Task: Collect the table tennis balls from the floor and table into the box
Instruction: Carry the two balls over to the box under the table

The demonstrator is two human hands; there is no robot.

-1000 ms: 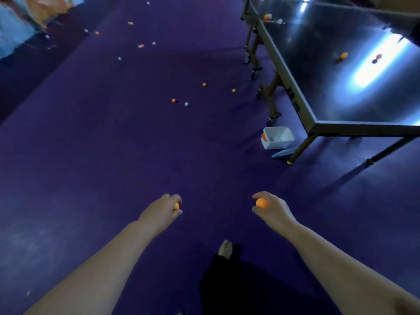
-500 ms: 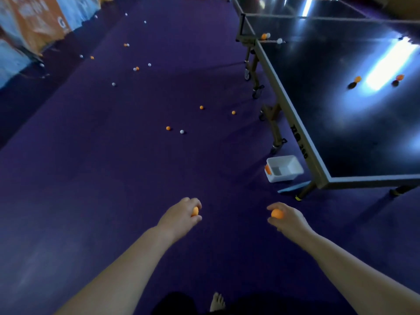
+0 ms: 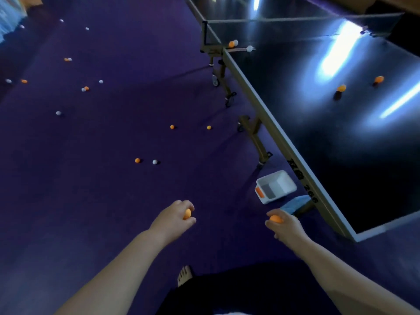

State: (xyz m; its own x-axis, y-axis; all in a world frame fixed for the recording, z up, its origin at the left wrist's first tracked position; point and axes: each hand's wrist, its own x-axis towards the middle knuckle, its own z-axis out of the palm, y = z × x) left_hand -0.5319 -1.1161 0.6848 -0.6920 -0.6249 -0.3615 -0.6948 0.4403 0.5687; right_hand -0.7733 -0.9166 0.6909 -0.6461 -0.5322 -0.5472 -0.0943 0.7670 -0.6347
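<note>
One white box lay on the floor beside the worktop, long axis angled toward it; left hand and right hand each gripped one orange ball.

A blue cloth lies on the purple floor under the near right, a bare foot nearest
</note>
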